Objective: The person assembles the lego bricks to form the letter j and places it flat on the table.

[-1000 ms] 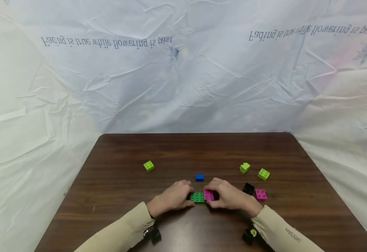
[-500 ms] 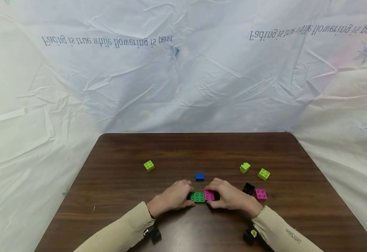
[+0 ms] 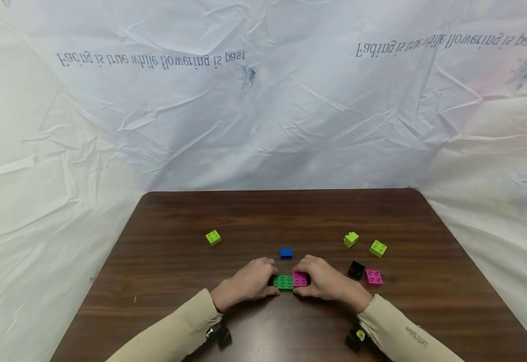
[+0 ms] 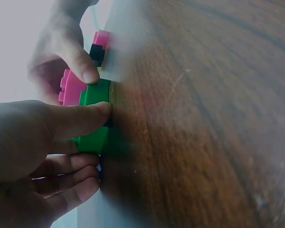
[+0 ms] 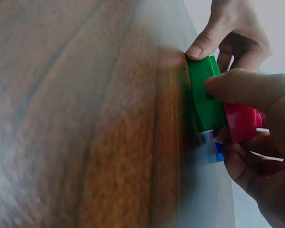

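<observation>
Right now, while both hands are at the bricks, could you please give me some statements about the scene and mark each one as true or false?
1. The left hand holds the green brick. True.
2. The right hand touches no brick. False: it grips the held pink brick, which sits on the green brick.
3. The blue brick lies farther from the person than the green brick. True.
4. All three lime bricks lie right of the blue brick. False: one lies left of it.
5. The black brick lies beside the loose pink brick. True.
</observation>
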The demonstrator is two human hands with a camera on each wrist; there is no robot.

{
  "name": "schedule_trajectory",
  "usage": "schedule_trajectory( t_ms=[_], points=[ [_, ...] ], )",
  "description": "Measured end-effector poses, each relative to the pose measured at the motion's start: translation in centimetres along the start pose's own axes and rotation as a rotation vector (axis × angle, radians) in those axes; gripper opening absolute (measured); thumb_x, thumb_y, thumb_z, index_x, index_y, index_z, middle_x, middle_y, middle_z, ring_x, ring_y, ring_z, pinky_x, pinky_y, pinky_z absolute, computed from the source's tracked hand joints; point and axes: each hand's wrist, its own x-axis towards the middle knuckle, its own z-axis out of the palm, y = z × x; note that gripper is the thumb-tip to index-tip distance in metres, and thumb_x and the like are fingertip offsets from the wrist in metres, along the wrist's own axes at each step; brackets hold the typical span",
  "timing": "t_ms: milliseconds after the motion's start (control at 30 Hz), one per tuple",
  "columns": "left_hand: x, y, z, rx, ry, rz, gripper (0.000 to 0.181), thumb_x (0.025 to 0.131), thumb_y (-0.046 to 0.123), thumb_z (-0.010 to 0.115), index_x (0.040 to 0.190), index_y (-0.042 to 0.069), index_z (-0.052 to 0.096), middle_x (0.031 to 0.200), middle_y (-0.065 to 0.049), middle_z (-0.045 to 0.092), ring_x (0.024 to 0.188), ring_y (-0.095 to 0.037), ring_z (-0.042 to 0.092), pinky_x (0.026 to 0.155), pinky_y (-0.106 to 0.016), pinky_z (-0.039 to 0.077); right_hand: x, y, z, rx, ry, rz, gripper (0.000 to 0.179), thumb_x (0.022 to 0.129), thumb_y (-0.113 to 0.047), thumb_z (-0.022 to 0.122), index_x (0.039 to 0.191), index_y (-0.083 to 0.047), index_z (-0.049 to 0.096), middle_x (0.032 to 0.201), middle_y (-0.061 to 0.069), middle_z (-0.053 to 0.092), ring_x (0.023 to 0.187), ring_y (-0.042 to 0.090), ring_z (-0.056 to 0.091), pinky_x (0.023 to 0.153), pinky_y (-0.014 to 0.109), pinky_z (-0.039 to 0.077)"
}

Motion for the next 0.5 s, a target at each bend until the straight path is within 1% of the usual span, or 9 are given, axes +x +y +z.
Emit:
schedule_trajectory(
  t_ms=[100, 267, 367, 500],
  points=[
    [0.0, -0.1, -0.1, -0.004, -0.001, 0.005, 0.033, 0.08, 0.043, 0.079, 0.095, 0.013, 0.073, 0.083, 0.006, 0.056, 0.076, -0.006, 0.053, 0.064, -0.022, 0.046, 0.1, 0.0, 0.0, -0.008, -0.001, 0.018, 0.033, 0.08, -0.032, 0.079, 0.103, -0.009, 0.071, 0.094, -0.004, 0.065, 0.084, 0.005, 0.055, 0.069, 0.021, 0.047],
    [0.0, -0.4, -0.1, -0.038, -0.012, 0.01, 0.042, 0.079, 0.046, 0.078, 0.101, 0.011, 0.073, 0.089, 0.005, 0.061, 0.079, -0.006, 0.055, 0.067, -0.022, 0.047, 0.2, 0.0, 0.0, -0.002, -0.008, 0.038, 0.033, 0.08, -0.033, 0.079, 0.102, -0.01, 0.072, 0.092, -0.005, 0.065, 0.082, 0.005, 0.054, 0.067, 0.02, 0.046],
    [-0.1, -0.7, -0.1, -0.074, -0.013, 0.019, 0.046, 0.08, 0.048, 0.077, 0.105, 0.01, 0.072, 0.092, 0.003, 0.062, 0.082, -0.007, 0.056, 0.07, -0.022, 0.048, 0.2, 0.0, 0.1, 0.0, -0.011, 0.043, 0.033, 0.08, -0.034, 0.079, 0.102, -0.01, 0.072, 0.093, -0.005, 0.065, 0.083, 0.005, 0.054, 0.067, 0.02, 0.047],
    [-0.4, -1.2, -0.3, -0.148, -0.019, 0.013, 0.049, 0.082, 0.048, 0.075, 0.112, 0.01, 0.071, 0.101, 0.001, 0.064, 0.091, -0.009, 0.058, 0.078, -0.025, 0.05, 0.2, 0.0, 0.2, -0.011, -0.004, 0.048, 0.034, 0.08, -0.034, 0.079, 0.102, -0.009, 0.072, 0.094, -0.004, 0.066, 0.085, 0.006, 0.055, 0.068, 0.021, 0.047]
  ],
)
